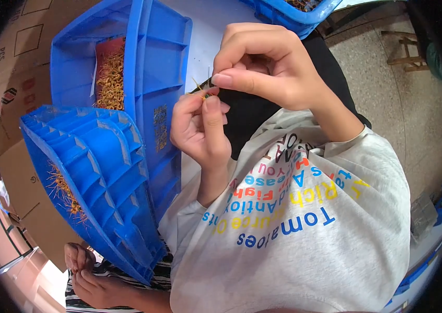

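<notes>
Near the middle, my left hand [202, 128] is closed, its thumb and fingers pinching a small coil [207, 96] with yellow and green showing. A thin yellow wire end sticks up from it; the fingers cover most of the part. Just above and to the right, my right hand [270, 68] is closed in a pinch at the thumb tip. A thin pale wire [209, 72] shows there; its lower end runs toward the coil, and whether it joins it I cannot tell. The two hands are close together but apart.
Left stands a blue bin [163, 57] with many yellow-brown ring coils [110, 86]. A tilted blue bin [93, 156] beside it holds wire-legged coils [67, 193]. Another person's hands [87, 276] are at lower left. Cardboard [27, 115], another blue bin [304, 18] and a wooden stool [406, 52] surround.
</notes>
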A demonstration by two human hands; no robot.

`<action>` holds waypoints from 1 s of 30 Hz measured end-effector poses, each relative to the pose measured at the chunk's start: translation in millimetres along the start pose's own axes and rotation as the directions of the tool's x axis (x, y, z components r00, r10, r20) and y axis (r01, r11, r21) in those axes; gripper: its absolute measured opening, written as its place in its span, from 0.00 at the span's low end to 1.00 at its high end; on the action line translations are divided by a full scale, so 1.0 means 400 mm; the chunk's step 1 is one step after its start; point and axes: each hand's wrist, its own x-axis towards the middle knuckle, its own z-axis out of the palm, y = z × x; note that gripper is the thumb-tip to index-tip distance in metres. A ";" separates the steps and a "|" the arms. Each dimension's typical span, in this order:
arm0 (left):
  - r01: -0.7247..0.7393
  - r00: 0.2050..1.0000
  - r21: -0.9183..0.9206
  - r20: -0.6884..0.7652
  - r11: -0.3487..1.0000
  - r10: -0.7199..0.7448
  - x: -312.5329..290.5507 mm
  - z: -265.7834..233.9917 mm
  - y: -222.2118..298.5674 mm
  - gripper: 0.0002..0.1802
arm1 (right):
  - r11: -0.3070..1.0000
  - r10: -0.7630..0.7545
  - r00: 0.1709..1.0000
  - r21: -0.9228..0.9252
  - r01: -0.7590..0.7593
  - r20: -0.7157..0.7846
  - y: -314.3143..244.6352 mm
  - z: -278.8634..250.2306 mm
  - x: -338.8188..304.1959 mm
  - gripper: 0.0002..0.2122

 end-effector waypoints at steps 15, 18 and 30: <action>0.152 0.978 -0.530 0.204 0.834 -0.048 -0.001 0.001 0.014 0.11 | 0.970 0.086 0.996 0.227 -0.087 0.012 0.006 -0.011 0.010 0.02; 0.226 0.970 -0.598 0.206 0.769 -0.125 0.000 0.003 0.017 0.11 | 0.977 0.075 0.997 0.200 -0.075 0.005 0.009 -0.013 0.008 0.03; 0.268 0.961 -0.486 0.073 0.832 -0.267 0.009 0.002 0.052 0.14 | 0.977 -0.162 0.986 -0.131 0.167 0.050 -0.036 0.002 0.012 0.02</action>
